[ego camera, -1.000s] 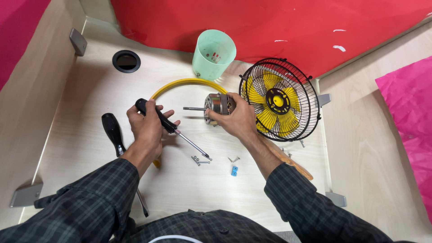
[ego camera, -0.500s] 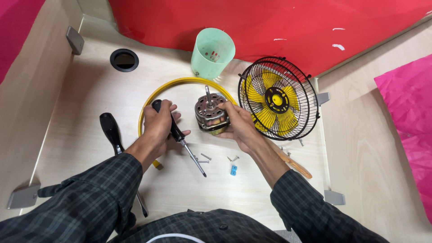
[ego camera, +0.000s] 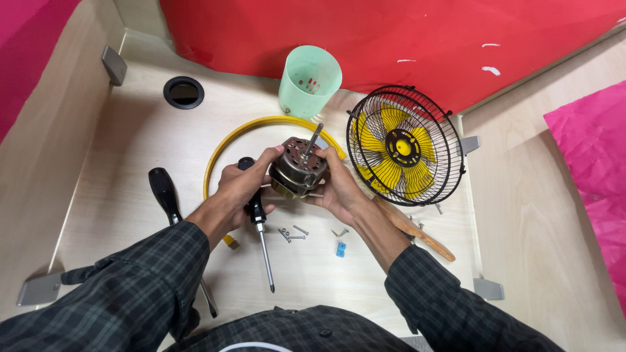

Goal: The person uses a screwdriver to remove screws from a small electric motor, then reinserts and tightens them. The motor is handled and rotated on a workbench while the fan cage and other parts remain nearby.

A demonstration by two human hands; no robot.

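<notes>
Head view looks down on a small electric motor [ego camera: 298, 171] — a round metal body with a thin shaft sticking up and away from the person — held above the pale wooden tabletop [ego camera: 117, 163] between both hands. The right hand [ego camera: 339, 189] cups the motor from its right side and underneath, fingers wrapped around the casing. The left hand [ego camera: 240, 186] presses its thumb and fingertips against the motor's left side while its palm and lower fingers stay closed around the black handle of a screwdriver [ego camera: 259, 225], whose shaft points down toward the person, tip just over the table.

Just beyond the hands lies a yellow ring [ego camera: 261, 125], curving behind the motor. Further out past it stands a pale green plastic cup [ego camera: 310, 79] (some small bits lie inside, too small to tell). To the right of the right hand a black wire fan guard with yellow blades [ego camera: 404, 145] rests on the table, and a wooden-handled tool [ego camera: 417, 231] lies beside the right forearm. Below the hands sit a few loose screws [ego camera: 292, 233] and a small blue piece [ego camera: 340, 249]. Left of the left hand lies a second black-handled screwdriver [ego camera: 164, 194] — partly hidden by the checked sleeve — and further off, a round black-rimmed hole [ego camera: 183, 92] in the table.
</notes>
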